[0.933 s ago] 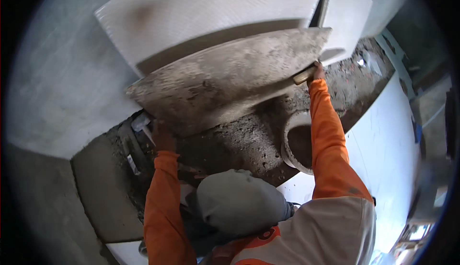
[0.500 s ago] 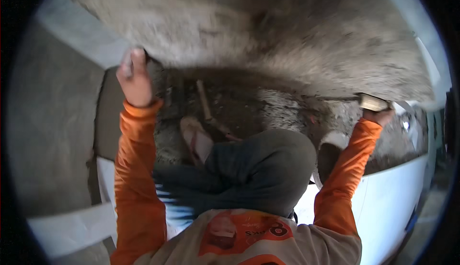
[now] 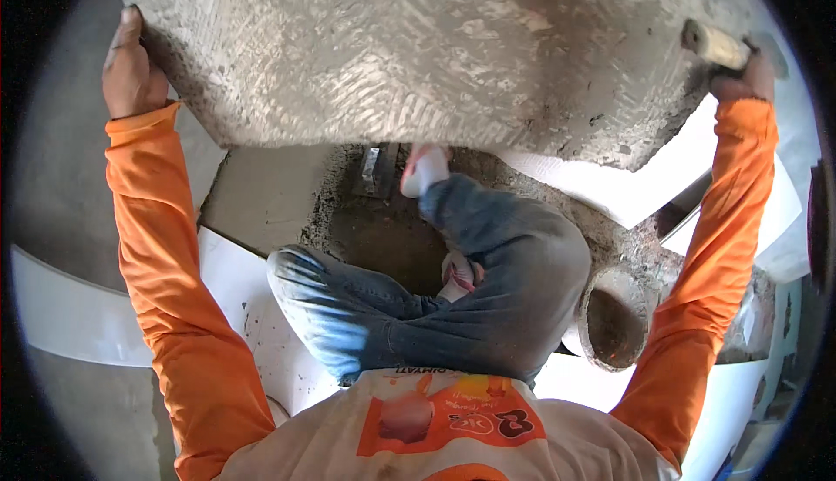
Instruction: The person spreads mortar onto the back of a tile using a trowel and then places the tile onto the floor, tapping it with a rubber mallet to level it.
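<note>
A large slab-like tile [image 3: 392, 54] spans the top of the view, the face toward me coated in grey mortar with combed ridges. My left hand [image 3: 135, 72] is closed on its left edge, thumb pointing up. At the right edge, my right hand [image 3: 749, 79] is closed around a tool with a pale, rounded wooden handle [image 3: 719, 47]. That handle overlaps the tile's mortared face; the rest of the tool is blurred, and I cannot tell its kind. Whether the right fingers also grip the tile is hidden.
A round bucket-like container [image 3: 612, 317] with grey residue inside stands beside my right knee. A metal tool [image 3: 374, 170] lies on the dirty floor near my foot. White tiles [image 3: 252, 307] flank my crossed legs, and a grey mortar bed [image 3: 266, 194] lies at the left.
Both hands have moved outward and up in the view, and the tile's lower edge shows differently. My legs and the white tiles beside them are more visible. The wooden handle is still with my right hand.
</note>
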